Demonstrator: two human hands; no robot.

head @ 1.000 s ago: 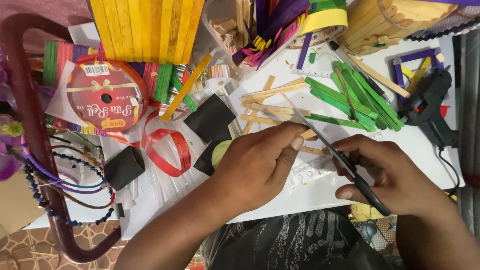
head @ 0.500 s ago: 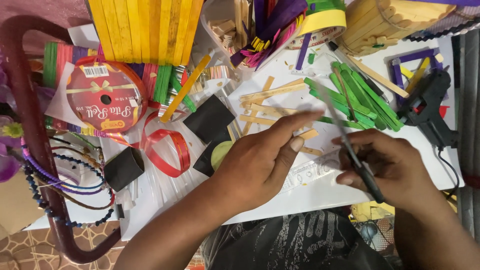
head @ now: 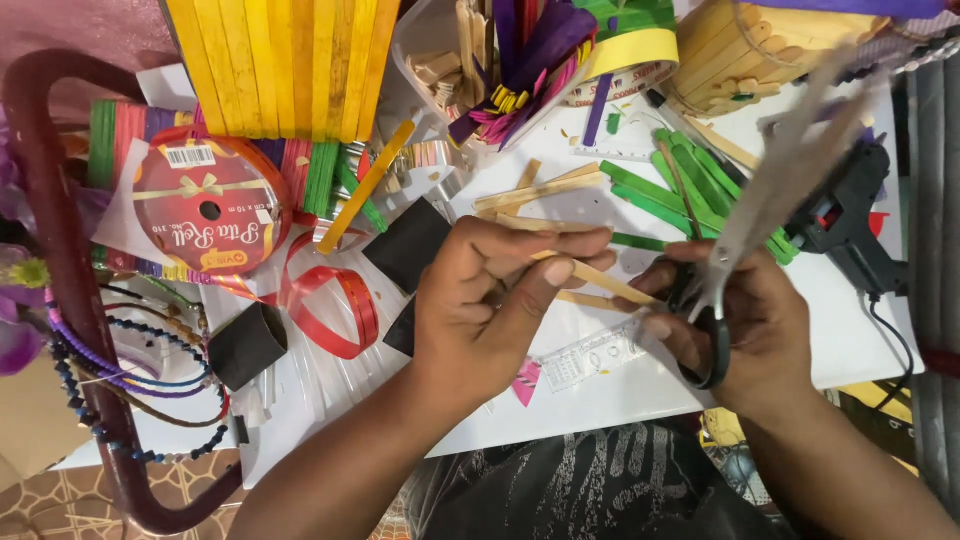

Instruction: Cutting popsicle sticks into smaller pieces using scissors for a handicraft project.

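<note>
Cluttered white table (head: pixel 850 340) under me; my left hand (head: pixel 480 310) has its grip closed on a plain wooden stick (head: pixel 610 284) at centre, my right hand (head: pixel 745 335) grips scissors (head: pixel 760 210), blades blurred, pointing far-right.

A white surface (head: pixel 850 340) fills most of the view, lit evenly and brightly, with soft shadows only. Along its left edge curves a dark red chair frame (head: pixel 60 290), glossy where the light catches it. Below the frame, in the lower left corner, shows a floor (head: pixel 60 495) of brown tiles with a pale pattern. At the far right edge runs a grey ribbed mat (head: pixel 935 200) beside the surface.
</note>
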